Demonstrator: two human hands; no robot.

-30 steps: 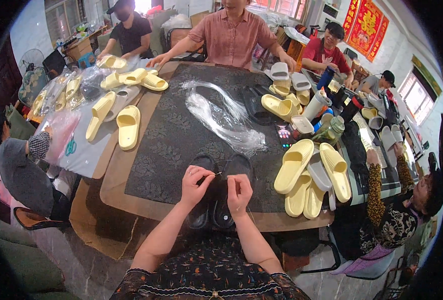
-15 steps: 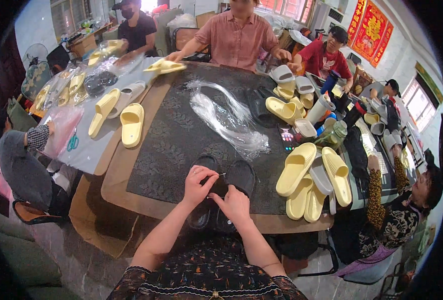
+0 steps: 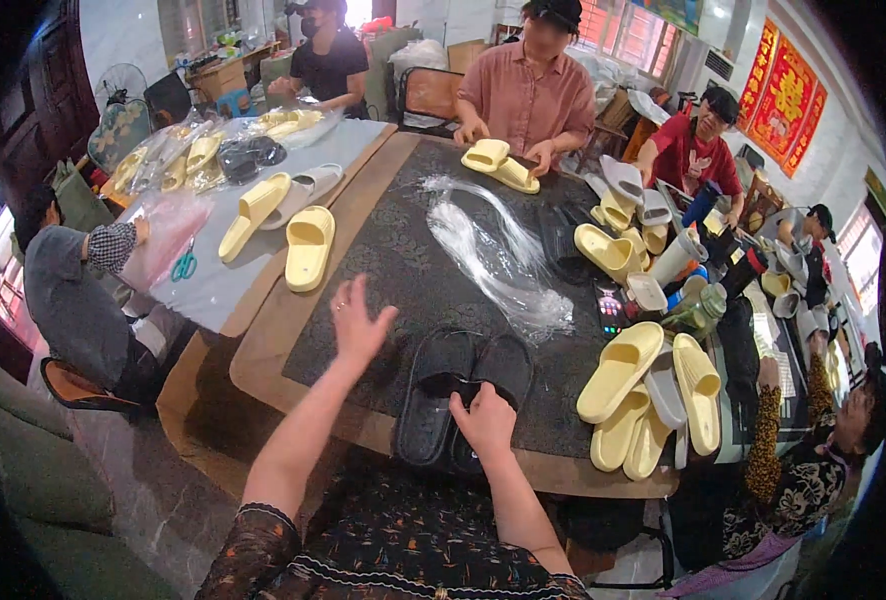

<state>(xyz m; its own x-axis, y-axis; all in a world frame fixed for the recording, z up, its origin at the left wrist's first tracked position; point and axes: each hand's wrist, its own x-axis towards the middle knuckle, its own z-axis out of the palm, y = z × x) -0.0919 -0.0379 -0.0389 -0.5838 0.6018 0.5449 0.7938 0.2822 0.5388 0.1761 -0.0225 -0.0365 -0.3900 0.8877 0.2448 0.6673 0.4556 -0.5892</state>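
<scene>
A pair of black slide slippers (image 3: 428, 420) lies side by side at the near edge of the table, straps facing up. My right hand (image 3: 485, 420) is closed at the inner edges of the two straps, its thumb and fingers pinched together. What it pinches is too small to make out; a faint glint shows between the straps. Raised to the left of the slippers, my left hand (image 3: 363, 325) is empty with its fingers spread. Beyond the pair, a bundle of clear plastic strands (image 3: 493, 255) lies on the dark table mat (image 3: 383, 235).
Yellow slides (image 3: 621, 372) and a grey one (image 3: 665, 385) are piled to the right. Bottles (image 3: 701, 310) and a phone (image 3: 611, 310) stand or lie behind them. More yellow slides (image 3: 309, 248) and scissors (image 3: 184, 265) are at left. Across the table, a person (image 3: 528, 100) handles yellow slides.
My left hand has let go at the straps and moved up and left, its fingers opening. My right hand stays at the straps. The person across has drawn yellow slides in front of them.
</scene>
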